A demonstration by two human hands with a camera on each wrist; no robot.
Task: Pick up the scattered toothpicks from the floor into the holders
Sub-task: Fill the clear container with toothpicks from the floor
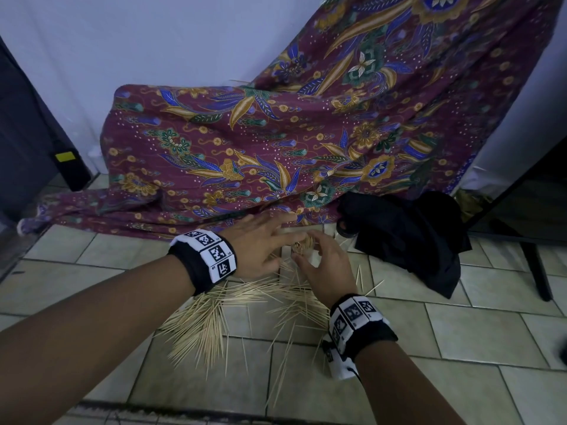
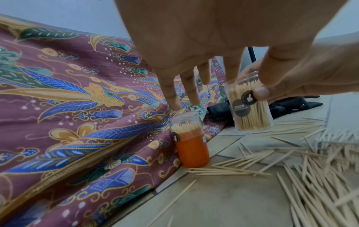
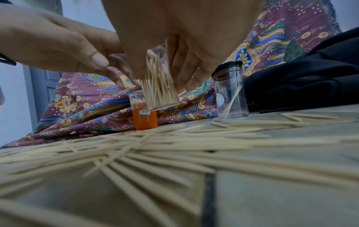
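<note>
Many wooden toothpicks (image 1: 211,320) lie scattered on the tiled floor in front of me. My right hand (image 1: 319,256) grips a clear holder (image 2: 250,110) packed with toothpicks, slightly tilted and just above the floor. In the right wrist view its fingers (image 3: 186,69) and thumb wrap the clear holder (image 3: 159,89). An orange holder (image 2: 191,147) full of toothpicks stands upright against the cloth. My left hand (image 1: 276,237) hovers over it with straight, spread fingers (image 2: 191,90) and holds nothing. A third clear holder (image 3: 230,95) with a black rim stands to the right, nearly empty.
A maroon patterned cloth (image 1: 276,148) drapes down from the wall onto the floor behind the holders. A black fabric heap (image 1: 408,237) lies to the right, and beyond it stands a dark furniture leg (image 1: 540,271). Bare tiles (image 1: 460,332) lie at the front right.
</note>
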